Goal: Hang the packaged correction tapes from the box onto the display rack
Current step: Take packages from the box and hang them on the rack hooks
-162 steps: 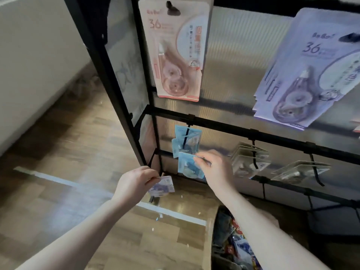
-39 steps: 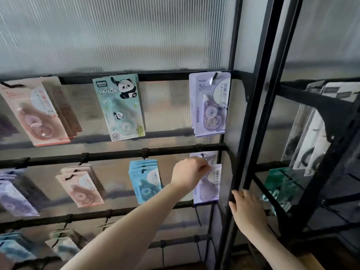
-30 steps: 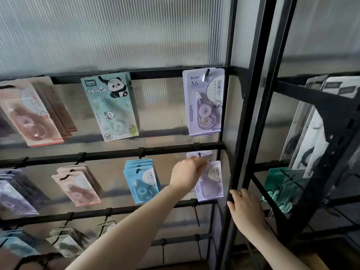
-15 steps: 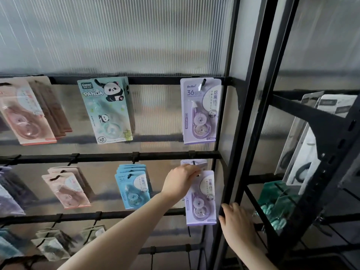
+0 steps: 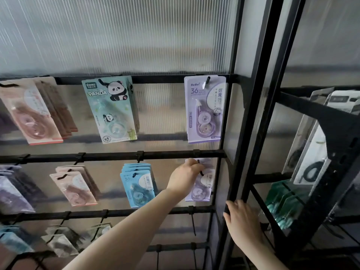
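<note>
A small purple packaged correction tape (image 5: 201, 189) hangs on the rightmost hook (image 5: 200, 168) under the rack's middle bar (image 5: 109, 155). My left hand (image 5: 185, 177) reaches up to it and pinches the top of the pack at the hook. My right hand (image 5: 240, 219) grips the black upright post (image 5: 236, 166) of the rack, lower right. The box is out of view.
Other packs hang on the rack: a large purple one (image 5: 205, 109), a panda one (image 5: 112, 109), pink ones (image 5: 33, 112), small blue ones (image 5: 138, 187), small pink ones (image 5: 75, 187). A second black rack (image 5: 319, 145) with white and green packs stands to the right.
Since 5 s ago I have turned from the low left hooks to this right column. Over the last second the left hand stayed on the purple pack, which has slid back on the hook.
</note>
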The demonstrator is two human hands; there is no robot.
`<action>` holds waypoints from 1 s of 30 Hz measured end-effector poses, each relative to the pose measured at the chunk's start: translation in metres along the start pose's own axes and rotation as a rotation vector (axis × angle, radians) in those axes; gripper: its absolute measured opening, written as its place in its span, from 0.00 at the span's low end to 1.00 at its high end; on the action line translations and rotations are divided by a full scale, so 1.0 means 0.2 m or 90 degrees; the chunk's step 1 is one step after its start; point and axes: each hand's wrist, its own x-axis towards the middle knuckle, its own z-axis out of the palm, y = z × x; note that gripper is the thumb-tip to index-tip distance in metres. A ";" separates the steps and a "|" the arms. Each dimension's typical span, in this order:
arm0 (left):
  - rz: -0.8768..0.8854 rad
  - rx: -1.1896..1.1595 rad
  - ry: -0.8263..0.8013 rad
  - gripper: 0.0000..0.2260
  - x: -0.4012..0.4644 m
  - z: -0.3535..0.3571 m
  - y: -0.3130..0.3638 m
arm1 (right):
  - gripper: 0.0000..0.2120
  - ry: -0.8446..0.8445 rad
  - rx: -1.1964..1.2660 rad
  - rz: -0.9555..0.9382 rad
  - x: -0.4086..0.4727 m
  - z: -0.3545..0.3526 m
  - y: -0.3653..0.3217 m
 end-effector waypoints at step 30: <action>-0.069 0.195 0.045 0.24 -0.70 -0.12 -0.27 | 0.18 -0.159 0.048 -0.055 -0.11 -0.08 -0.31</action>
